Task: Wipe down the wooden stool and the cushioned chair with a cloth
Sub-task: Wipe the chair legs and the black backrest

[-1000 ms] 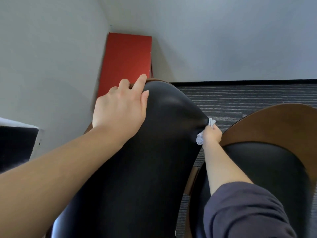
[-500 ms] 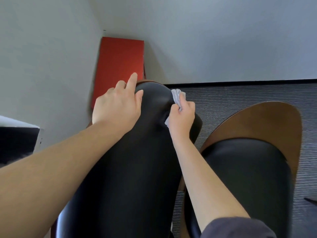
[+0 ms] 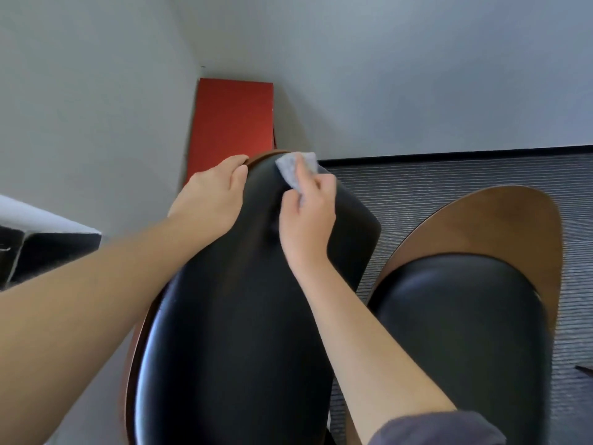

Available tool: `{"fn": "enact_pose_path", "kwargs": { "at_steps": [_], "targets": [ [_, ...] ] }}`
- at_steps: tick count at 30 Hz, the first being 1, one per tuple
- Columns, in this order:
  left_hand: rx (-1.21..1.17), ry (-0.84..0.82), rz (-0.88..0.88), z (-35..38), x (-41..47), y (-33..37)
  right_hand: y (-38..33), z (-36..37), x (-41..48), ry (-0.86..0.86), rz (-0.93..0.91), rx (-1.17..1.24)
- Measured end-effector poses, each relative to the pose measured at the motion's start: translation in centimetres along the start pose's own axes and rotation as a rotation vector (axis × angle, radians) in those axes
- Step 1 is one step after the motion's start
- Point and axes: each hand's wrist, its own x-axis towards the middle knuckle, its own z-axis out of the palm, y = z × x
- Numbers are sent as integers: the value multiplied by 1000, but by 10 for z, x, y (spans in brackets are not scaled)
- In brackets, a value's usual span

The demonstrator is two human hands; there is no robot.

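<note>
Two hands are on the cushioned chair (image 3: 244, 316) right now, and each has its own job. Your left hand (image 3: 211, 200) lies open over the top corner of the black backrest, fingertips hooked on the brown wooden rim, gripping nothing but bracing the chair. Your right hand (image 3: 305, 216) pinches the pale grey cloth (image 3: 293, 170) between thumb and fingers and presses it to the cushion just below the top edge, close beside the left hand.

To do this stroke well, flatten the cloth under your fingers rather than bunching it, so more of it meets the padding. Only a small part looks to be touching at present. Work from the top edge down the backrest in overlapping passes, and run the cloth along the seam where the cushion meets the wooden shell, since dust likely gathers there. Keep the bracing hand where it is while you press, then shift it to wipe the spot it covers.

A second seat (image 3: 465, 332) with a black pad on a brown wooden shell stands just to your right on the grey carpet (image 3: 465, 175); whether this counts as the stool I cannot tell. A red panel (image 3: 234, 117) leans in the wall corner behind the chair, clear of your reach. Most of the backrest appears yet to be covered, so I judge the chair only partly done.
</note>
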Motion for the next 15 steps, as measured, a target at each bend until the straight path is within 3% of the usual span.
{"fn": "enact_pose_path", "kwargs": {
  "at_steps": [2,6,9,11,14,15],
  "targets": [
    [-36,-4,-42,-2,-12,-12,-3,-3,-12,-81,-193,-25],
    [-75,35,-146,2,-27,-17,-1,-4,8,7,27,-22],
    [-97,90,-192,4,-26,-14,-22,2,-9,-125,-281,-118],
    [-114,106,-211,3,-27,-15,-20,-4,-4,-193,-367,-153],
    [-84,117,-229,2,-27,-13,-13,-8,31,-97,-75,-171],
    [-73,121,-233,3,-28,-13,-13,-7,33,-93,-57,-151]
  ]
}}
